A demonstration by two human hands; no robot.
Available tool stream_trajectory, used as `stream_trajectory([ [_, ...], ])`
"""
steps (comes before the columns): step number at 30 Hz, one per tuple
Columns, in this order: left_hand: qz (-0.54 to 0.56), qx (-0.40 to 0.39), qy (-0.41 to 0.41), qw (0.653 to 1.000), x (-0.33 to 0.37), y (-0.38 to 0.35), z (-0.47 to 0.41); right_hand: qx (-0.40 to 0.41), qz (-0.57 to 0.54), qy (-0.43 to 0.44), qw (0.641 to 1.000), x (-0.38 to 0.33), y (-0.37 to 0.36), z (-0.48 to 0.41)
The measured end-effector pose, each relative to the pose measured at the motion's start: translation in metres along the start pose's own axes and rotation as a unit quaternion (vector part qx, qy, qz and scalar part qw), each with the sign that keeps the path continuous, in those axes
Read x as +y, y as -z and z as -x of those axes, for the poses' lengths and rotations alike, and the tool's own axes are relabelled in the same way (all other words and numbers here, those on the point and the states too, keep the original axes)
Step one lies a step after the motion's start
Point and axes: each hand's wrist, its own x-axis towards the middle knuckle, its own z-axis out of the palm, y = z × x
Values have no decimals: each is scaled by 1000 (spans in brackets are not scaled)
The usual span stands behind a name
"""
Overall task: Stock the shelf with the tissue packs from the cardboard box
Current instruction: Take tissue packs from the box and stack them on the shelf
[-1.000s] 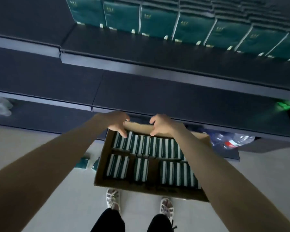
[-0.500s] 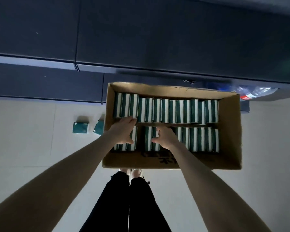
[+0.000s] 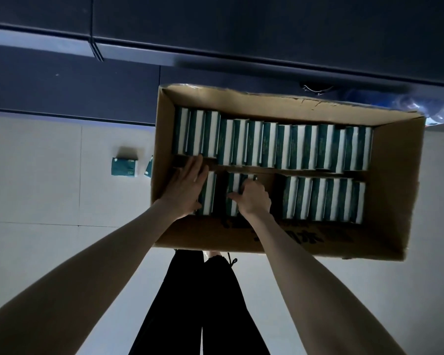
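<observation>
Inside cardboard box (image 3: 392, 175), perhaps twenty-five tissue packs (image 3: 292, 147)

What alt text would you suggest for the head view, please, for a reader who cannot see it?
Seen from above, a person's left hand rests flat on tissue packs in a cardboard box on the floor, while the right hand curls its fingers around a near-row pack. Two loose packs lie left of the box, near a dark shelf.

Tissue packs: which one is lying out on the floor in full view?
The pack farthest left, apart from the cardboard box. Its neighbour is half hidden by the box wall; all others stand inside the box.
</observation>
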Motion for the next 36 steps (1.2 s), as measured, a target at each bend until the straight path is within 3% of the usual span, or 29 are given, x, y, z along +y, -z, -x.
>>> stream_trajectory([
  [7,38,10,4,999,2,13,8,-9,-111,43,993,0,11,14],
  [13,91,115,-59,987,23,80,59,-23,-47,189,981,-20,96,64],
  [16,71,186,-94,976,33,135,94,18,-11,279,960,-44,154,100],
  [22,97,304,-85,944,48,249,168,78,34,412,907,-106,268,195],
  [29,96,414,-86,901,46,350,241,151,46,472,867,-174,358,289],
  [36,68,517,-15,853,-18,416,259,301,-1,474,827,-236,400,287],
])
